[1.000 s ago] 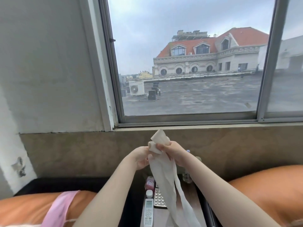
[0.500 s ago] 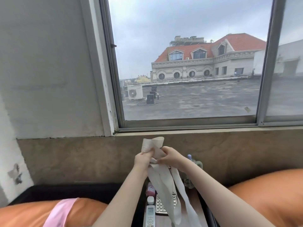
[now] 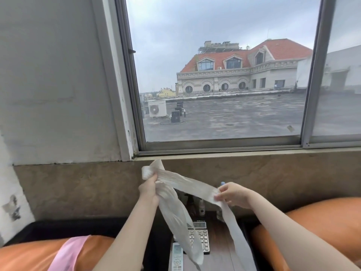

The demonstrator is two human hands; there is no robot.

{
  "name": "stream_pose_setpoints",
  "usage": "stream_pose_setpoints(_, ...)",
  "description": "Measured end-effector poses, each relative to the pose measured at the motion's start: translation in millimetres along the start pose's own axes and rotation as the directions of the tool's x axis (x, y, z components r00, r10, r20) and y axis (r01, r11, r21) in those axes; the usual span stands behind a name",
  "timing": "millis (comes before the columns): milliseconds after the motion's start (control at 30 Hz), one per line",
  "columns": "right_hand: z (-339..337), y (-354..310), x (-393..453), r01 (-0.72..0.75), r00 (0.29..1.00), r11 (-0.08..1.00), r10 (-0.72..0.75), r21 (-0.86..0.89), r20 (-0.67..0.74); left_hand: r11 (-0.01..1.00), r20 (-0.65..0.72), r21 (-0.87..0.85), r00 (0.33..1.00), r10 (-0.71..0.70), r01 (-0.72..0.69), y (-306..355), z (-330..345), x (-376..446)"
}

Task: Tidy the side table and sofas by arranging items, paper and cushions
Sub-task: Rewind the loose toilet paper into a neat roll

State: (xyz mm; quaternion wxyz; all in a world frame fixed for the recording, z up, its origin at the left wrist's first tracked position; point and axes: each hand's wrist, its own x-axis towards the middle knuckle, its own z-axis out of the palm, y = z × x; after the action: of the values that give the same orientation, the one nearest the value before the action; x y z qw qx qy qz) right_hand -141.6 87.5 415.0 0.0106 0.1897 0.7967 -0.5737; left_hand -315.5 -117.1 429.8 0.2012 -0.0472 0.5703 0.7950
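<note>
Paper strip taut between gripping left hand and pinching right hand — above side table.

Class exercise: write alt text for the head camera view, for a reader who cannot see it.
Two bare hands stretch a long strip of white tissue paper between them, left hand gripping the bunched end, right hand pinching the strip. Below lie a calculator and remote control.
</note>
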Motion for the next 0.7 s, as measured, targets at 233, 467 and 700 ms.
stream_pose_setpoints(233, 34, -94, 10, 0.274, 0.961, 0.96, -0.272, 0.051, -0.047, 0.991, 0.148, 0.068, 0.981, -0.125, 0.116, -22, 34, -15)
stream_pose_setpoints(467, 52, -105, 32, 0.306, 0.876, 0.941, -0.338, -0.146, -0.343, 0.999, 0.45, 0.005, 0.892, 0.031, -0.038, -26, 46, -43)
stream_pose_setpoints(700, 35, -50, 21, 0.208, 0.973, 0.942, -0.228, 0.264, 0.047, 0.997, 0.395, 0.002, 0.916, 0.065, -0.072, -13, 45, -35)
